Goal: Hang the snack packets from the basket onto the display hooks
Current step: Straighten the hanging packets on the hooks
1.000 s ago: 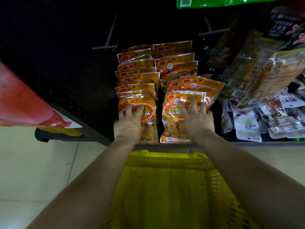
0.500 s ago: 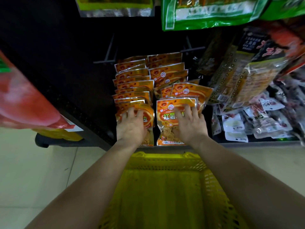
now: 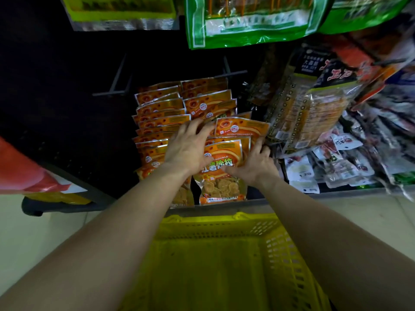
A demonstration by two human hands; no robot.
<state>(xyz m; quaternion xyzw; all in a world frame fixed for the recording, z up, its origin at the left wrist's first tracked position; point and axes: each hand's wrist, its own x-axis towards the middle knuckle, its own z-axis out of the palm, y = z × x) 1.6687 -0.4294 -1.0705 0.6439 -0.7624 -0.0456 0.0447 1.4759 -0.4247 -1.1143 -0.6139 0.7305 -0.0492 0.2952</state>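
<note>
Beyond the basket [image 3: 220,219], the left hand [image 3: 188,150] rests splayed on the front packet [image 3: 221,184] — the right hand [image 3: 254,163] grips its edge.

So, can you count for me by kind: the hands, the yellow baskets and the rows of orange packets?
Hands: 2, left hand and right hand
Yellow basket: 1
Rows of orange packets: 2, left row and right row
Total: 5
</note>
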